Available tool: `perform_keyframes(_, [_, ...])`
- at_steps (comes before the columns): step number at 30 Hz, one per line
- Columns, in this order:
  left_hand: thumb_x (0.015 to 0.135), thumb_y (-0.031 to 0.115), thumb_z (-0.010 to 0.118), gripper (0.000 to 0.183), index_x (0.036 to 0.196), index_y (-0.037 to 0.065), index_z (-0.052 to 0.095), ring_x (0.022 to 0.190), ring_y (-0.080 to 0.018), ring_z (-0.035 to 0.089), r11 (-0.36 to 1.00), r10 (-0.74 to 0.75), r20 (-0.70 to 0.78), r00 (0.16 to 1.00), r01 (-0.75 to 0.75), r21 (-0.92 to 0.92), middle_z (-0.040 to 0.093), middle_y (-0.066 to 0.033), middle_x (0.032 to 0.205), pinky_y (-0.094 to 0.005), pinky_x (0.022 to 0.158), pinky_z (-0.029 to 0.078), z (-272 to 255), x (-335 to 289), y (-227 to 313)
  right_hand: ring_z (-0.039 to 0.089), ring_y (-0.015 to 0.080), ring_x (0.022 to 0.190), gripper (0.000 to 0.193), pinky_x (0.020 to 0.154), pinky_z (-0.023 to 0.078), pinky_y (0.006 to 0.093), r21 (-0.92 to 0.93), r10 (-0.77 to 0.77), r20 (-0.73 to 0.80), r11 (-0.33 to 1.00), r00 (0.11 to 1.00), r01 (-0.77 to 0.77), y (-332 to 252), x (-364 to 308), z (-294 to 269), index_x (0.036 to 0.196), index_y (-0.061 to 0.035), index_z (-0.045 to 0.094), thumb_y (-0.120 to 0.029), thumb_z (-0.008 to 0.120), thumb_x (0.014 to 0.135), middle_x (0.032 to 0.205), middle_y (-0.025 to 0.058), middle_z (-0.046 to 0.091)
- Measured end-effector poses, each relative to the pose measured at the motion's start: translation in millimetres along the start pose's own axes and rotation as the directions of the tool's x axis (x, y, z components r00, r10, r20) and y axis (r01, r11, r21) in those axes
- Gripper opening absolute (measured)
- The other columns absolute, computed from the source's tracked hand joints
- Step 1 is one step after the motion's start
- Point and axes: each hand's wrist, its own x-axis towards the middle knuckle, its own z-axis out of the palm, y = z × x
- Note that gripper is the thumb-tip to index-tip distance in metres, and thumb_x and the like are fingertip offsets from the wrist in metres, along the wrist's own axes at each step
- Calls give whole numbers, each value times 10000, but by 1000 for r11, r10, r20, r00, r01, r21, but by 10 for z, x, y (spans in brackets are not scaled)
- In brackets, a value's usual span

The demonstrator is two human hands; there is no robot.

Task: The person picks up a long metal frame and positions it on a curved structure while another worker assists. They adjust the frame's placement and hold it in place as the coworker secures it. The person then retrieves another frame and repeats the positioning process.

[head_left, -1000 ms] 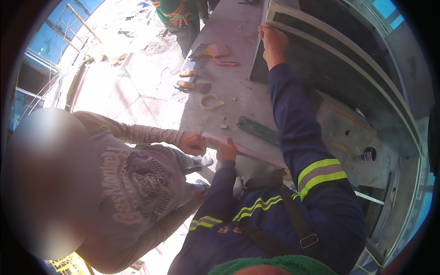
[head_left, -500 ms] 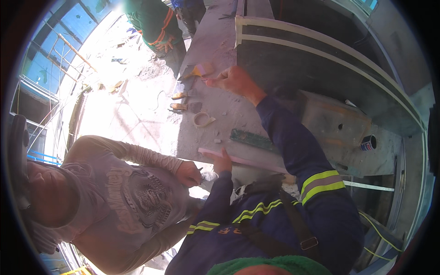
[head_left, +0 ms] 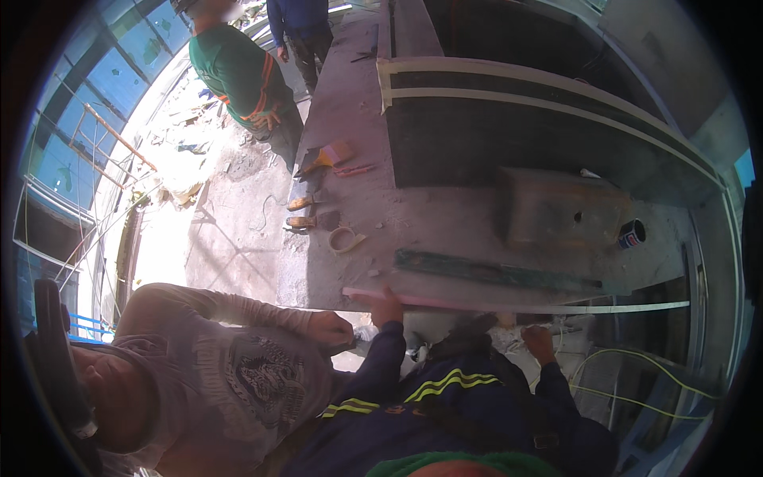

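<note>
My left hand (head_left: 387,308) grips the end of a long pale pinkish strip (head_left: 445,304) at the near edge of the grey work surface (head_left: 373,215). Its thumb lies on top of the strip. My right hand (head_left: 538,342) hangs beyond that edge, close to my body. Its fingers are curled, and what they may hold is hidden. Toward the far left of the surface lie a paintbrush (head_left: 335,153) and a slim reddish tool (head_left: 354,170). Closer in are two wooden-handled tools (head_left: 300,204) and a roll of tape (head_left: 342,239). A green straight bar (head_left: 493,267) rests behind the strip.
A person in a grey shirt (head_left: 254,374) stands close at my left. Two others, one in green (head_left: 238,71), one in blue (head_left: 302,20), stand farther off. A dark taped panel (head_left: 477,135), a box-like block (head_left: 556,215) and a can (head_left: 633,234) stand right. Yellow cord (head_left: 652,358) hangs low right.
My right hand has drawn back from beside the paintbrush to near my body. The reddish tool now lies in plain view by the brush. My left hand stays on the strip.
</note>
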Motion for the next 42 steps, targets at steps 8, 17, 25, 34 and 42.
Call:
perform_keyframes(8, [1009, 649, 454, 1117, 1593, -16, -229, 1024, -546, 690, 999, 17, -18, 1000, -16, 30, 698, -389, 1072, -575, 919, 542, -15, -58, 31, 730, 406, 791, 279, 714, 557, 532, -369, 67, 253, 929, 965, 32, 1125, -1045, 1124, 921, -39, 704, -311, 678, 867, 841, 212, 740])
perform_keyframes(17, [1017, 620, 456, 1099, 1592, -4, -243, 1069, -541, 674, 999, 37, -92, 995, -40, -24, 666, -408, 1156, -565, 949, 534, -34, -87, 34, 734, 361, 984, 289, 813, 577, 514, -347, -225, 495, 834, 839, 428, 1442, -346, 1342, 959, -120, 754, -382, 665, 874, 974, 154, 758])
perform_keyframes(25, [1010, 519, 478, 1077, 1578, -52, -238, 1148, -544, 647, 996, 92, -218, 972, -94, 0, 609, -429, 1278, -540, 986, 540, 226, 157, -31, 688, 203, 963, 291, 783, 561, 420, 791, 261, 129, 554, 957, -258, 1517, 531, 459, 1106, -104, 700, -307, 774, 911, 991, 61, 694])
perform_keyframes(34, [990, 520, 520, 1090, 1604, -43, -183, 1162, -490, 665, 995, 95, -283, 954, -100, -3, 626, -389, 1294, -517, 1004, 533, 454, 571, -249, 698, 203, 1000, 328, 767, 563, 357, 937, 215, 235, -310, 948, -162, 1232, 234, -251, 1237, -106, 612, -302, 720, 998, 1088, 63, 688])
perform_keyframes(42, [969, 522, 593, 1145, 1611, -53, -160, 878, -326, 758, 921, 189, -152, 970, -229, -314, 719, -298, 1039, -404, 712, 608, -270, -598, 427, 728, 170, 897, 315, 780, 588, 323, 966, 400, -29, -224, 916, 128, 1292, 178, -921, 1132, -89, 638, -342, 738, 972, 1030, 54, 727])
